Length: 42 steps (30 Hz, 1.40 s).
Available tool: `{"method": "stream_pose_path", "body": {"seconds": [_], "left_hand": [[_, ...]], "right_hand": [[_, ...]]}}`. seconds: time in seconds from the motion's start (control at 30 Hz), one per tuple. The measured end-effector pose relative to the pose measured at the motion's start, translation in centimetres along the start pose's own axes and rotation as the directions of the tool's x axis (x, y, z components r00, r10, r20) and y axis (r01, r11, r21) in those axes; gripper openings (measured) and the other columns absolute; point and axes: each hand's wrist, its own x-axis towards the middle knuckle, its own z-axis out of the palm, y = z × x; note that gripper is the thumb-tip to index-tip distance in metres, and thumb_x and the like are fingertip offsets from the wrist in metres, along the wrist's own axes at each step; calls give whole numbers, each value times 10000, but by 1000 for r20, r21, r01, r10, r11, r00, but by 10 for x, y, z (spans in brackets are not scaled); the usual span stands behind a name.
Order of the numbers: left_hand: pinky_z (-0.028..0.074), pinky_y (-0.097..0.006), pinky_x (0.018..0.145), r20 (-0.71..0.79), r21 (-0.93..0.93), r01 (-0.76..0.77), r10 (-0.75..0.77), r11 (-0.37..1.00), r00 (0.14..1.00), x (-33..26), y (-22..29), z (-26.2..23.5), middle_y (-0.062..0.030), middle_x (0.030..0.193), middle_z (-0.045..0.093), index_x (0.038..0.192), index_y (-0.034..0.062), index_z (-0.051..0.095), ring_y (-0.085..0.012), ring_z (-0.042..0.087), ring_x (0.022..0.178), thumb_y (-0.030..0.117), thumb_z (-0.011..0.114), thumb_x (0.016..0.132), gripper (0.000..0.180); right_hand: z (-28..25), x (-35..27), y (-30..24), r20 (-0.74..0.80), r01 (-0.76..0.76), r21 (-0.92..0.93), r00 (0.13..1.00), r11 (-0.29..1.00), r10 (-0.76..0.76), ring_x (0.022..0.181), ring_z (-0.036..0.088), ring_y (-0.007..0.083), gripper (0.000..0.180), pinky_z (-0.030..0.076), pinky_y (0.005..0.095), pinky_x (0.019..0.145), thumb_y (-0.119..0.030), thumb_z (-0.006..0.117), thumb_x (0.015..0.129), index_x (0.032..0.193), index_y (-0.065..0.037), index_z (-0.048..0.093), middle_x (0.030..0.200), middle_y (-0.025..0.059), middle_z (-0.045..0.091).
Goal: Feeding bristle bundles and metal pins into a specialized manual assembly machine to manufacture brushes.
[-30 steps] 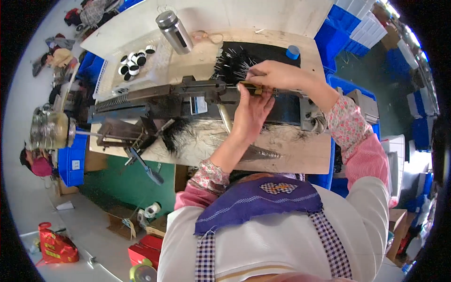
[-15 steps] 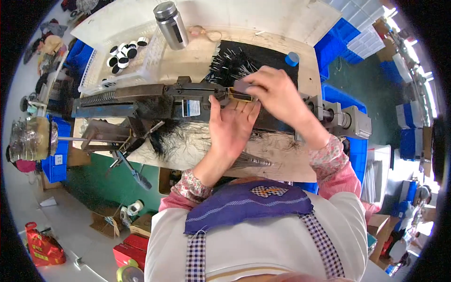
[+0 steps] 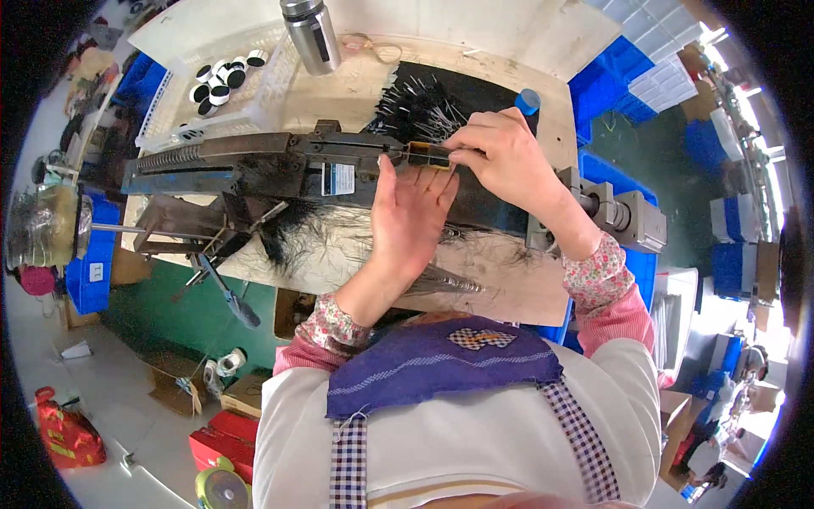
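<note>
A long dark metal machine (image 3: 254, 157) with a coil spring runs across the bench. Near its right part lies a small brass-edged slot (image 3: 421, 161) with something dark inside. My left hand (image 3: 411, 216) is palm up, fingers stretched, its fingertips at the slot's near edge. At the slot's right end, my right hand (image 3: 509, 161) has thumb and forefinger pinched together; what sits between them is mostly hidden. Just behind the slot, a bundle of black bristle tufts with pale ends (image 3: 424, 102) rests on a black cloth (image 3: 492, 100).
A white basket (image 3: 263, 110) of black-and-white round pieces (image 3: 222, 81) and a steel flask (image 3: 312, 38) stand at the back left. A blue cap (image 3: 527, 102) is behind my right hand. Loose black bristles (image 3: 284, 237) lie at the near edge; a motor-like unit (image 3: 632, 220) is at right.
My right hand has come down to the slot's right end, and the grey-purple flat piece seen in its fingers no longer shows there. My left hand stays palm up. The view shifted slightly.
</note>
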Motion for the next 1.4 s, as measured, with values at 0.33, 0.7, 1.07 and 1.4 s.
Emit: {"method": "stream_pose_path", "body": {"seconds": [0.33,0.7,1.07,1.4], "left_hand": [[311,-410,1091,19,-13,70,-70,997,997,-1,5,-1,-161,1227,525,1211,-64,442,-282,465,1209,539,336,961,661],[276,-418,1118,-2,-19,38,-38,999,999,-6,9,7,-176,1276,487,1203,-54,439,-290,431,1246,535,373,953,644],[296,-397,1080,50,-10,81,-80,997,996,-4,11,7,-122,1154,511,1083,-13,470,-250,458,1161,556,358,951,594],[313,-399,1052,-61,-10,96,-96,995,994,-10,22,16,-169,1125,539,972,-34,491,-290,481,1117,526,366,957,573]], "right_hand": [[11,3,-20,-99,140,-126,983,982,-153,766,604,187,84,396,345,776,-179,637,766,800,-124,691,720,11,602],[8,14,0,1,4,135,1000,991,-4,627,575,221,121,435,326,652,-101,707,724,830,-44,698,670,83,593],[8,6,-18,-187,32,-37,982,999,-39,788,626,276,129,504,404,698,-218,609,816,886,-110,612,815,88,617],[10,-2,-51,103,-7,-334,994,943,43,646,676,332,125,533,406,518,-115,581,760,794,5,594,672,177,651]]}}
